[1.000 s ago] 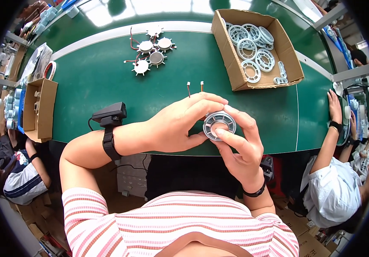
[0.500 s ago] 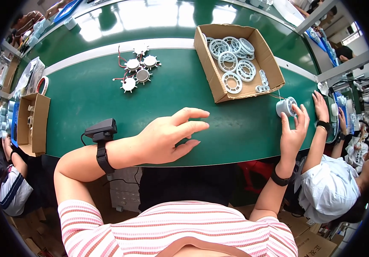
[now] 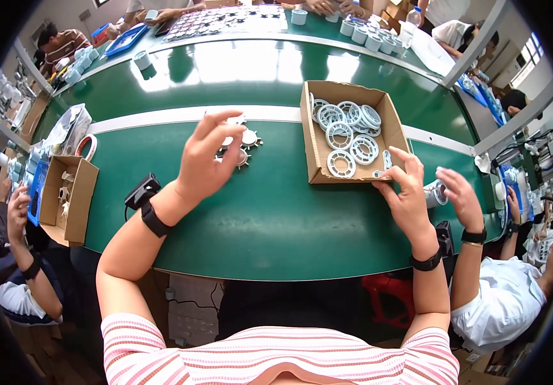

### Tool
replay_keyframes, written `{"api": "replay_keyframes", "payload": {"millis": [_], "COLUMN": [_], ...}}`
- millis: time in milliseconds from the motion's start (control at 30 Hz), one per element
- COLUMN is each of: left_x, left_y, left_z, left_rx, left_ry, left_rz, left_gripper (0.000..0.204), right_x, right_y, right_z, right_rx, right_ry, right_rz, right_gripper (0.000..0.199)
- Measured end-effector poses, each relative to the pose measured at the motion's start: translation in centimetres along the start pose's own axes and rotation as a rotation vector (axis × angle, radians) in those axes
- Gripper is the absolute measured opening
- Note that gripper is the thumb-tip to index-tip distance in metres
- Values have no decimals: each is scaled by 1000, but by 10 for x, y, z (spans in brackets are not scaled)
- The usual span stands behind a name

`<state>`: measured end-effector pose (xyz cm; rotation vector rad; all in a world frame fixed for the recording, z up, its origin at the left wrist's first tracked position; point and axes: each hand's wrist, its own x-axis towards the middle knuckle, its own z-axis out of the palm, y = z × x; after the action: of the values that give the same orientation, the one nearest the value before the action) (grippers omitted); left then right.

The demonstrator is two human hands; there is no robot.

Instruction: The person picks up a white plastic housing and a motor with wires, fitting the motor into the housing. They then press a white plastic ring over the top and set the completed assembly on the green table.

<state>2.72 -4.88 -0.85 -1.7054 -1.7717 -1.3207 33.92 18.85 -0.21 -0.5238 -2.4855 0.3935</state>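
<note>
My left hand point(image 3: 207, 157) is raised over a cluster of white round discs with short spokes around their rims point(image 3: 249, 137). Its fingers are spread, nothing shows in them, and they hide part of the cluster. At the near right corner of a brown cardboard box point(image 3: 315, 163) is my right hand point(image 3: 410, 196), thumb and fingers apart around that corner. Whether it touches the cardboard I cannot tell. Inside lie several pale blue spoked rings point(image 3: 341, 163) and small pale blue pieces point(image 3: 386, 159). A pale blue cylinder point(image 3: 436, 193) stands just right of my right hand, partly hidden.
A co-worker's hand point(image 3: 463, 200) is close by on the right, beside the cylinder. At the left end stands a small cardboard box point(image 3: 79, 199) with white parts, near a tape roll point(image 3: 86, 147). A white strip point(image 3: 161, 120) crosses the green table point(image 3: 276, 237).
My right hand has left the cylinder and moved to the box corner. My left hand has moved up and left to the discs. The view has tilted up; the co-worker's hand has shifted toward the cylinder.
</note>
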Motion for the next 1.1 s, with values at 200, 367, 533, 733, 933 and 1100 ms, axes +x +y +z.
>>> {"api": "replay_keyframes", "payload": {"millis": [200, 367, 533, 733, 933, 1100], "left_x": [-2, -6, 8, 23, 24, 47], "left_y": [-52, -41, -16, -5, -13, -34], "left_z": [-9, 17, 53, 84, 72, 66], "left_rx": [18, 38, 50, -29, -207, -314], "left_ry": [16, -225, -318, -282, -222, -124], "left_rz": [-410, -418, -300, -332, -396, -521], "left_gripper": [30, 53, 49, 44, 43, 36], "right_x": [1, 0, 3, 2, 31, 128], "right_y": [-3, -7, -8, -10, -17, 45], "right_z": [3, 2, 2, -7, -65, -91], "right_rx": [12, -14, -12, -45, -47, -171], "right_ry": [4, 25, 27, 5, -30, -104], "right_rz": [-17, -49, -35, -58, -45, 34], "right_gripper": [17, 17, 18, 19, 28, 37]}}
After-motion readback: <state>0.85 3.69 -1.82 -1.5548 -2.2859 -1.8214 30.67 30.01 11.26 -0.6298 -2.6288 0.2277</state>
